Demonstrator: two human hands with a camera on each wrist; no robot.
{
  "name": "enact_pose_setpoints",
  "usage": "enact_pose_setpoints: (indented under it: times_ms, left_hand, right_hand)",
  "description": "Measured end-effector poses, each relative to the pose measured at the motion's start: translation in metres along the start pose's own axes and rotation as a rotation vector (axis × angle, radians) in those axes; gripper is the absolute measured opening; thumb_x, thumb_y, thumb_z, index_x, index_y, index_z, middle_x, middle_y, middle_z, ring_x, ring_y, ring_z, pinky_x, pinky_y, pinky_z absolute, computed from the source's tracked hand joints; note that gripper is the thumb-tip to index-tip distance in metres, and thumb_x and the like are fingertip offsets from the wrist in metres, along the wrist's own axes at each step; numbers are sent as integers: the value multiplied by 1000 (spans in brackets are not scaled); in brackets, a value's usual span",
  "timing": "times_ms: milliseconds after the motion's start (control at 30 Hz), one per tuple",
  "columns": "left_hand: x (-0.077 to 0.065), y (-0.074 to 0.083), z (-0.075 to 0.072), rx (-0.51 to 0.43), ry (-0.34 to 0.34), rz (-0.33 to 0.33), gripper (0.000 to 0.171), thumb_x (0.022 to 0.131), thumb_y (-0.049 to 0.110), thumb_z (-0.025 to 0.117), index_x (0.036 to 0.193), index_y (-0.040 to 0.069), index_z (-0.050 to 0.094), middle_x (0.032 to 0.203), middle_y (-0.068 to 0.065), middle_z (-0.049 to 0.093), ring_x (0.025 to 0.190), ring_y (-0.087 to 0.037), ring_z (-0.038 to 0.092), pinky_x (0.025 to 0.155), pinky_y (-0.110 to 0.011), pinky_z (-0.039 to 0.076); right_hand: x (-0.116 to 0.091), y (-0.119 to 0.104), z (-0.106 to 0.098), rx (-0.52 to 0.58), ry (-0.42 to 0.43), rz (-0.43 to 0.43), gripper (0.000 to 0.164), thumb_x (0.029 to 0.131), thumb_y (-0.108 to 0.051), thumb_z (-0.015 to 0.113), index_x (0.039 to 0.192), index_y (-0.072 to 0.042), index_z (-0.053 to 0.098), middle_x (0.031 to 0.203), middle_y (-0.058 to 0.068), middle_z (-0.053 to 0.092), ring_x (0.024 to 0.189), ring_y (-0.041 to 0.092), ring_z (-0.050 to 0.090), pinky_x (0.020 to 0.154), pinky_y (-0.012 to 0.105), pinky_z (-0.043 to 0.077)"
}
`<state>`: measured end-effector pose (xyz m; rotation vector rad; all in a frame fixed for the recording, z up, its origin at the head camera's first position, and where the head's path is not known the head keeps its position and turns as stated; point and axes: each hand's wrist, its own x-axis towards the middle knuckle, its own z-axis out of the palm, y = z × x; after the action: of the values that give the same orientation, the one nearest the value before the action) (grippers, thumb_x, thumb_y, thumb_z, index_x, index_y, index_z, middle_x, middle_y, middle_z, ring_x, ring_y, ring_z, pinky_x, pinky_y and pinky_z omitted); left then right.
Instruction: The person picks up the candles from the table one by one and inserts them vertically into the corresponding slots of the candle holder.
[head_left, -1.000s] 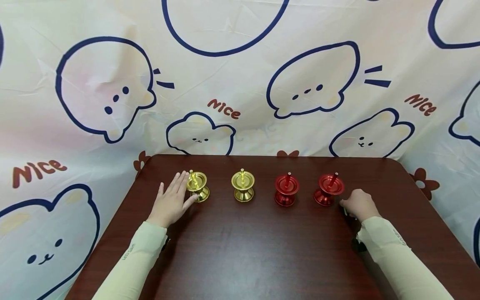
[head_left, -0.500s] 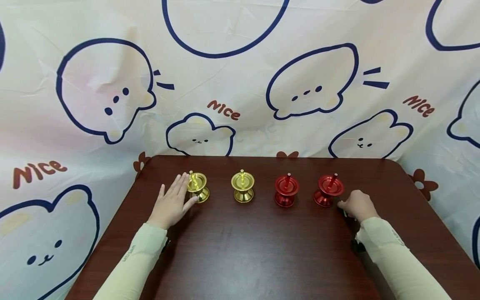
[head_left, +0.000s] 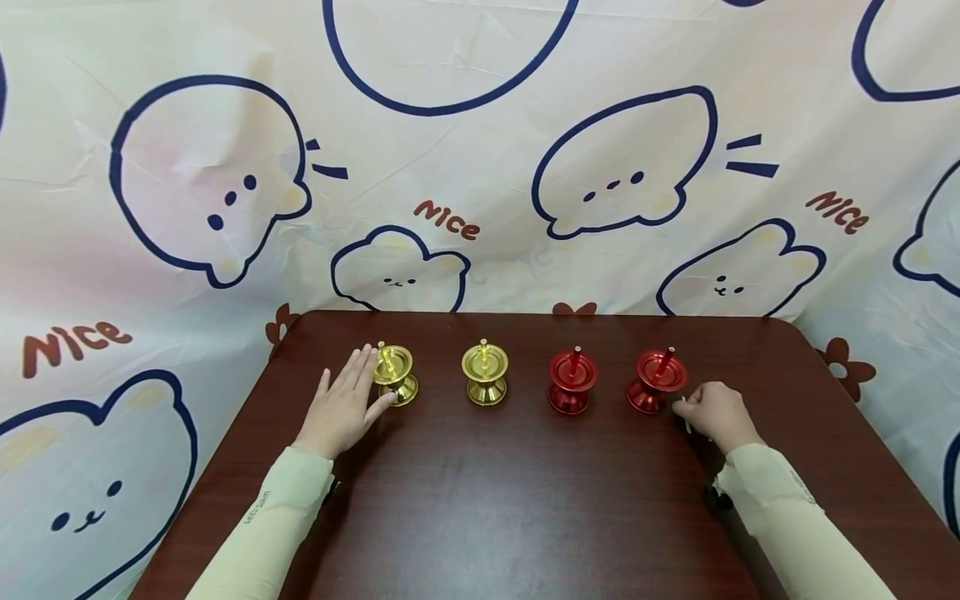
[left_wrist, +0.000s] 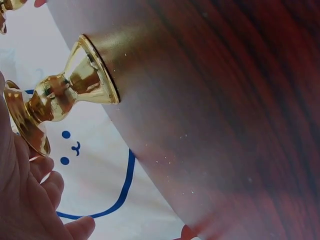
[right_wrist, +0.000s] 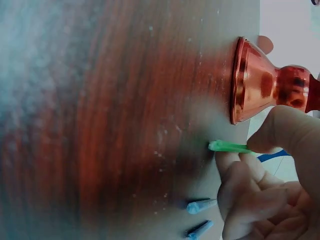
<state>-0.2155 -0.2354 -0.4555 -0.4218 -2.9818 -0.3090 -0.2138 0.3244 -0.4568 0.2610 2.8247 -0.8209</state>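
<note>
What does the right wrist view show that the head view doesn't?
Right wrist only: two blue sticks on the table.

Head only: left hand, leftmost gold stand, other gold stand.

Both: right hand, rightmost red stand, table. The pinched green stick is clear in right wrist; head shows a pale sliver, likely it.

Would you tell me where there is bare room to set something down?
The widest bare table lies between the sleeves, in front of the stands. It is crowded at the right hand, with blue sticks and a red stand close by.
</note>
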Motion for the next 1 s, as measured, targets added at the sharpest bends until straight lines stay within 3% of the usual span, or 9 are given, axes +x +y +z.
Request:
enact_pose_setpoints:
  times_ms: [167, 267, 367, 667, 1000]
  left_hand:
    - [0, 0, 2, -10, 2, 1, 80, 104, 46, 52, 161, 1, 20, 167, -19, 20, 154, -36, 18, 116, -69, 16]
    - [0, 0, 2, -20, -3, 0, 80, 104, 47, 51, 161, 1, 19, 167, -19, 19, 154, -36, 17, 117, -69, 16]
    - [0, 0, 0, -25, -5, 2, 80, 105, 48, 50, 161, 1, 19, 167, -19, 19, 154, -36, 17, 117, -69, 17]
    - [1, 0, -4, -24, -24, 0, 80, 105, 50, 49, 160, -1, 20, 167, -19, 19, 154, -36, 17, 116, -69, 16]
    - [1, 0, -4, -28, -31, -4, 80, 105, 49, 49, 160, -1, 20, 167, -20, 19, 154, -37, 17, 116, -69, 16]
  right_hand:
    - [-1, 5, 4, 12, 87, -58, 21, 89, -18, 69, 81, -1, 60, 73, 8, 63, 71, 23, 58, 63, 36, 50]
    - [-5, 5, 5, 42, 113, -73, 24, 89, -17, 70, 95, 5, 63, 84, 14, 68, 77, 25, 62, 69, 39, 53]
    - [-10, 1, 3, 93, 116, -73, 28, 89, -15, 69, 103, 8, 65, 87, 15, 70, 76, 24, 62, 66, 36, 54]
    - [-23, -5, 3, 159, 104, -81, 25, 91, -13, 67, 106, 6, 67, 90, 13, 72, 71, 17, 63, 61, 30, 52]
    - [-34, -17, 12, 384, 75, -155, 27, 94, -8, 64, 115, 10, 65, 96, 13, 71, 74, 12, 70, 66, 27, 60]
